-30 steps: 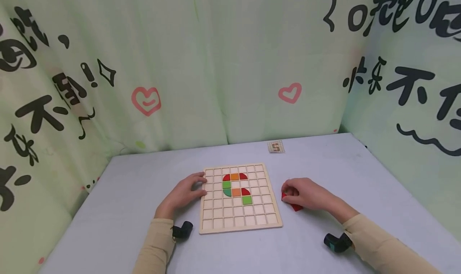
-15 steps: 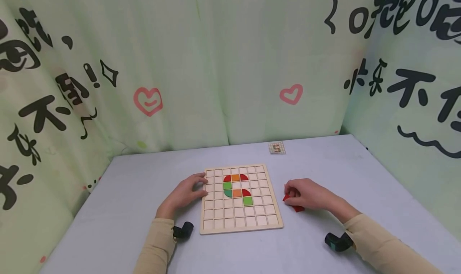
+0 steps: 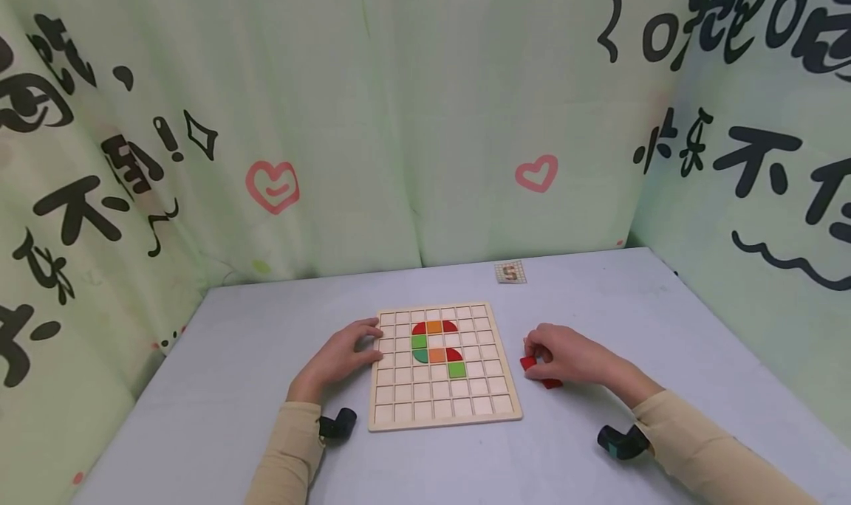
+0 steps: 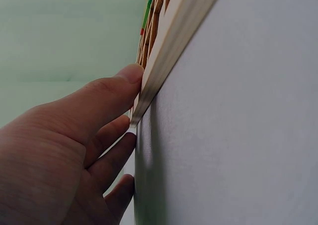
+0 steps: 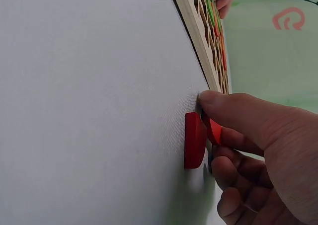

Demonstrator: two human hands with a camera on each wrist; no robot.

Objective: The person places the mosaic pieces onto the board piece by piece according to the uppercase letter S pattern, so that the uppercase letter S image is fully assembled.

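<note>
A wooden grid board [image 3: 439,409] lies on the table, with red, orange and green mosaic tiles [image 3: 435,355] set in some of its squares. My left hand [image 3: 339,357] rests against its left edge, fingers spread and thumb tip at the rim, as the left wrist view shows from close by. To the right of the board my right hand [image 3: 568,356] is low over the table. Between its thumb and fingers it pinches a red tile [image 5: 213,131] with a curved side. Beside that, a second red tile [image 5: 194,141] lies close under the thumb. The other fingers are curled.
Toward the table's far edge lies a small pattern card [image 3: 510,272] printed with an S-like figure. A white cloth [image 3: 266,342] covers the table. Pale green curtains [image 3: 399,121] with black lettering and pink hearts hang behind and at both sides.
The knuckles of my right hand have risen slightly, and more red shows under its fingers. My left hand and the board hold their places.
</note>
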